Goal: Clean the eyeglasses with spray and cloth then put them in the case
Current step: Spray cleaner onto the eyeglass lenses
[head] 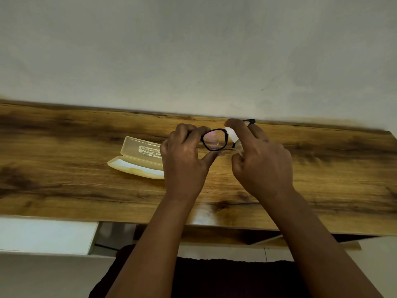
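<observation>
The black plastic-framed eyeglasses (214,139) are held up above the brown wood-grain tabletop (64,190), one lens facing the camera with what looks like a droplet on it. The left hand (184,155) pinches the frame's left side, fingers over the top rim and thumb under it. Just right of the glasses, the right hand (260,160) is curled round a small clear spray bottle with a white nozzle (233,136), forefinger on top. A good spray would mean aiming the nozzle squarely at the lens, with a light press. Left of the glasses the cream plastic case (137,160) lies open.
</observation>
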